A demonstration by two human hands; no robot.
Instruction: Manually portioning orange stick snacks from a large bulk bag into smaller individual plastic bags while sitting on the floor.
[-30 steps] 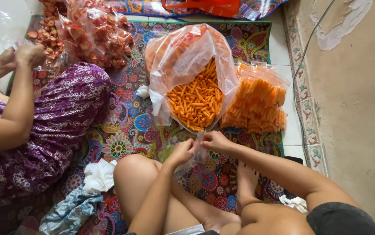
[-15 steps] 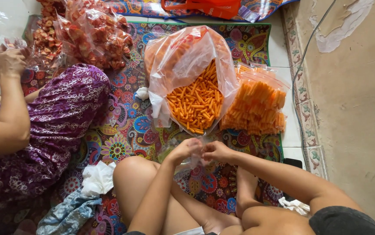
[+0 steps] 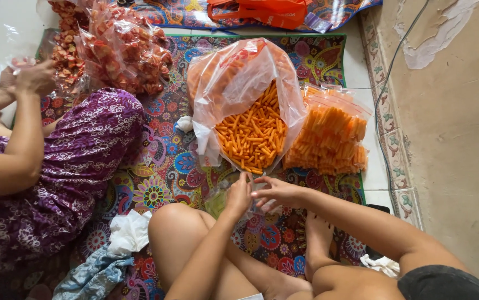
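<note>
The left hand (image 3: 238,195) and right hand (image 3: 275,190) are meeting just above the bent knee, both pinching a small clear plastic bag (image 3: 253,194); fingers are curled closed on its thin, crinkled film, and what is inside cannot be told. At twelve o'clock from the hands, a large open clear plastic sack of orange stick snacks (image 3: 250,133) is lying on the colourful floral mat (image 3: 167,161). At two o'clock, sealed packets of orange sticks (image 3: 328,139) are stacking beside it. At nine o'clock, another person in a purple patterned dress (image 3: 78,161) is sitting.
</note>
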